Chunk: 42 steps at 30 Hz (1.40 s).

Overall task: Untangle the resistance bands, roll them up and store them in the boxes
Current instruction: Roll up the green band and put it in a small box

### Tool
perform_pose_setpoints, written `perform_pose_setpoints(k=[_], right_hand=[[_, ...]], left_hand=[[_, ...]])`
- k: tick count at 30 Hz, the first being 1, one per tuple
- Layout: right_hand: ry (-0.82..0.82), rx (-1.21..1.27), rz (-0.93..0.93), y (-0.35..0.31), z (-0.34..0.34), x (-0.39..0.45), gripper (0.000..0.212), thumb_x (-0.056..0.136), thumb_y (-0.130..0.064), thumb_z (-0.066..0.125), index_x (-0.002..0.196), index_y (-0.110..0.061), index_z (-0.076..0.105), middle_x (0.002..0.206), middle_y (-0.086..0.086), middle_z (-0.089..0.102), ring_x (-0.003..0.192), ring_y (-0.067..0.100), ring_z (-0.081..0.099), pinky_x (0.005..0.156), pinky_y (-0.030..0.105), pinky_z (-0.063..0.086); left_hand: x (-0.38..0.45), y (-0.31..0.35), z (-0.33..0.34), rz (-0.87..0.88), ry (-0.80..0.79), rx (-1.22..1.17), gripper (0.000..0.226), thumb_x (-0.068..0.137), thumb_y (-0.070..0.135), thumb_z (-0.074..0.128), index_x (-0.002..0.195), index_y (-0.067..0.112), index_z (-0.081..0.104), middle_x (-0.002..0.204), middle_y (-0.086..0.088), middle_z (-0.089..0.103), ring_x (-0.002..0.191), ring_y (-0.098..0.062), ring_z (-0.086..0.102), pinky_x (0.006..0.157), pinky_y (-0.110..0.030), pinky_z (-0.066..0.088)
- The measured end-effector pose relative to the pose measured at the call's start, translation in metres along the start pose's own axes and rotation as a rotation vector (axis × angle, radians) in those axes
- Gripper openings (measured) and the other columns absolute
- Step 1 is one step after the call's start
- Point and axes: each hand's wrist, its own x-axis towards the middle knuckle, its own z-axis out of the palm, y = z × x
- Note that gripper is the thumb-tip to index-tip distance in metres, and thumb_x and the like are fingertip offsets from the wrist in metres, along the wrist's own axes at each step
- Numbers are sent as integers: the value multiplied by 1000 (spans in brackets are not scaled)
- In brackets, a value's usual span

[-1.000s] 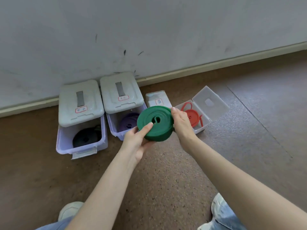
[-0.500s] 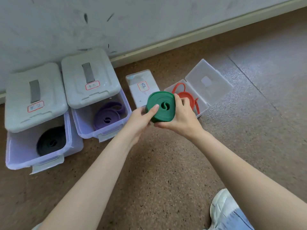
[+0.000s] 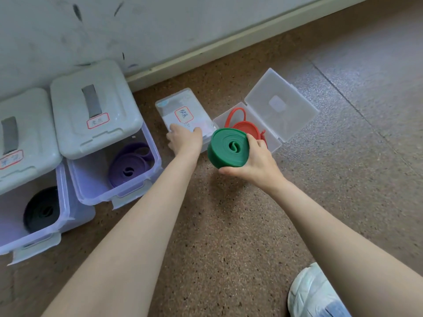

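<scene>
My right hand [image 3: 258, 163] grips a rolled green resistance band [image 3: 229, 148] just above the floor, in front of an open clear box [image 3: 281, 106] that holds a coiled red band [image 3: 248, 128]. My left hand [image 3: 184, 141] lies on the near end of a small closed clear box [image 3: 183, 108] with a red-framed label, fingers and thumb curled round its front edge. A rolled purple band [image 3: 128, 167] sits in an open lilac bin [image 3: 91, 193]. A rolled black band [image 3: 41, 210] sits in the bin [image 3: 34, 239] to its left.
Both lilac bins have grey lids [image 3: 91, 110] pushed back, and they stand against a scuffed wall with a skirting board [image 3: 206, 51]. The brown speckled floor [image 3: 229, 248] spreads in front. My white shoe [image 3: 313, 294] is at the lower right.
My left hand let go of the green roll and moved up-left onto the small closed box. My right hand alone holds the roll now.
</scene>
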Motion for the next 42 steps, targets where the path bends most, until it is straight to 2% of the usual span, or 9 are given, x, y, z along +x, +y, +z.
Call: perform_pose_setpoints(k=[4,12,15,28,30,32,34,39,42], right_hand=[[-6,27,1,3,-1,3,97,55,-55,81,133,-19,36,122,6,46,115,19,42,96,36,40],[43,32,33,8,-1,12,97,54,-59,78,133,-20,37,122,4,48,114,16,41,89,33,38],[54,21,0,10,-6,10,98,53,-57,80,134,-22,37,121,1,45,117,15,41,89,30,36],[191,188,-8,-26,-85,-24,83,59,-46,83,129,-24,46,121,-3,53,111,11,50,94,27,40],[166,276,-11,-40,-86,-34,72,63,-46,81,123,-24,49,116,-8,56,107,6,53,91,26,43],[111,374,6,-56,-81,-45,67,64,-48,79,120,-26,49,109,-13,57,101,1,55,84,22,45],[2,491,53,-67,-70,-52,76,62,-53,78,124,-19,49,113,-5,59,100,8,61,81,26,52],[-190,612,229,-61,-15,-67,50,65,-45,78,99,-20,51,95,-1,63,78,4,67,62,18,55],[-240,542,295,-54,23,-71,46,65,-48,80,98,-29,54,97,-5,62,88,8,65,74,25,57]], left_hand=[[10,-1,-3,-161,36,-191,48,91,19,56,135,11,38,136,-13,47,119,-29,50,96,-44,48],[-5,16,10,-6,-25,-433,40,93,9,51,128,21,34,133,-9,49,115,-26,55,82,-34,53],[-9,25,7,115,-34,-342,38,94,10,51,127,20,34,136,-10,49,115,-22,56,64,-23,51],[-115,-35,-37,663,-89,496,43,91,22,58,127,15,37,108,-13,63,89,-28,64,63,-31,48],[-132,-49,-38,666,-313,507,50,91,26,57,133,16,31,119,-9,61,94,-30,65,73,-37,52],[-145,-55,-40,440,-717,193,57,92,35,54,139,19,26,137,-1,45,108,-24,60,88,-39,51],[-142,-61,-42,290,-865,49,53,93,41,48,139,20,33,144,-1,40,118,-20,52,95,-32,46],[-97,-97,-72,446,-190,465,35,93,14,49,128,13,50,131,-11,49,122,-27,43,98,-37,38],[-82,-107,-81,333,-194,571,37,95,18,48,131,14,45,130,-13,46,119,-31,45,93,-39,40]])
